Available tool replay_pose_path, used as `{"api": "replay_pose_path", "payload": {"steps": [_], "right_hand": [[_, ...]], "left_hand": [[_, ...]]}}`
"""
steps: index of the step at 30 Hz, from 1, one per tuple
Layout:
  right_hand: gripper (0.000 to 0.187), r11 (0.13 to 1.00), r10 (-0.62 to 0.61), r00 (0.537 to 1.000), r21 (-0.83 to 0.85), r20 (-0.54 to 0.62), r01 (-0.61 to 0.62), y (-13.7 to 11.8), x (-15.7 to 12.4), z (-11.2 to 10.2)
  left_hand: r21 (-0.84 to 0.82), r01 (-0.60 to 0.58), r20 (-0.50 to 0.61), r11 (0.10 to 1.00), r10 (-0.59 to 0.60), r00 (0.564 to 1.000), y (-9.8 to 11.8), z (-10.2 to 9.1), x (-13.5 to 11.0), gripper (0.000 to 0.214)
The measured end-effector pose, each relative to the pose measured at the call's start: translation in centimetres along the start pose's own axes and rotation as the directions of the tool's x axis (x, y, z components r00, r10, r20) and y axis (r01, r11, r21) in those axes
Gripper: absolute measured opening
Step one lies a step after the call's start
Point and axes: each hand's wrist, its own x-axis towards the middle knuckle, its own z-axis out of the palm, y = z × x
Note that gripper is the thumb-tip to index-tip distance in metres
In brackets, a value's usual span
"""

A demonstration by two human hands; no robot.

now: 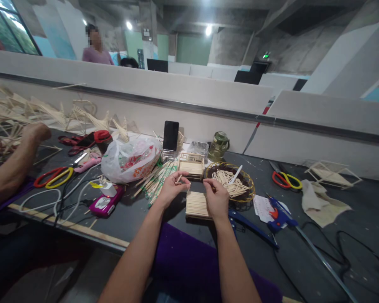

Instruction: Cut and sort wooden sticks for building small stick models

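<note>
My left hand (171, 189) is closed in a pinch, with what looks like a short wooden stick (178, 179) between thumb and fingers. Opposite it, the fingertips of my right hand (217, 198) are pressed together; whatever they hold is too small to make out. Below both hands lies a block of wooden sticks (196, 203) set side by side, its right edge partly hidden by my right hand. Just behind stands a small wooden stick model (191, 165) with railings. To the right, a woven basket (252, 185) holds loose sticks (225, 179) and a white plastic utensil (236, 174).
Right of my hands lie a blue glue gun (279, 216), a blue-handled tool (255, 229), scissors (286, 179) and a cloth (318, 204). Leftward are a plastic bag (129, 158), a purple power strip (105, 204) with cables, and another person's arm (15, 164). A phone (171, 135) stands behind.
</note>
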Motion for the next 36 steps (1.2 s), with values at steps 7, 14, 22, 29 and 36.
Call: {"api": "replay_pose_path", "payload": {"steps": [7, 14, 22, 29, 36], "right_hand": [[0.023, 1.0, 0.012, 1.0, 0.009, -0.007, -0.012, -0.1, 0.0, 0.0], [0.035, 0.999, 0.047, 0.998, -0.018, -0.046, -0.048, -1.3, -0.1, -0.6], [0.026, 0.991, 0.046, 0.968, 0.132, -0.248, -0.013, -1.4, 0.3, -0.5], [0.019, 0.991, -0.125, 0.988, -0.054, -0.095, 0.12, -1.8, 0.3, -0.6], [0.019, 0.911, -0.286, 0.922, -0.224, 0.26, 0.345, -5.7, 1.6, 0.9]], "left_hand": [[0.009, -0.009, 0.009, 1.0, 0.009, 1.0, -0.1, -0.1, 0.0, 0.043], [0.0, -0.019, 0.019, 1.0, 0.019, 1.0, -0.4, -0.3, 0.2, 0.042], [-0.019, -0.018, -0.012, 1.0, 0.017, 1.0, -0.5, -0.3, 0.2, 0.044], [-0.031, -0.024, 0.003, 0.999, 0.025, 1.0, -0.6, -0.3, 0.2, 0.044], [-0.057, -0.082, 0.027, 0.995, 0.083, 0.996, -1.1, -0.4, 0.4, 0.038]]}}
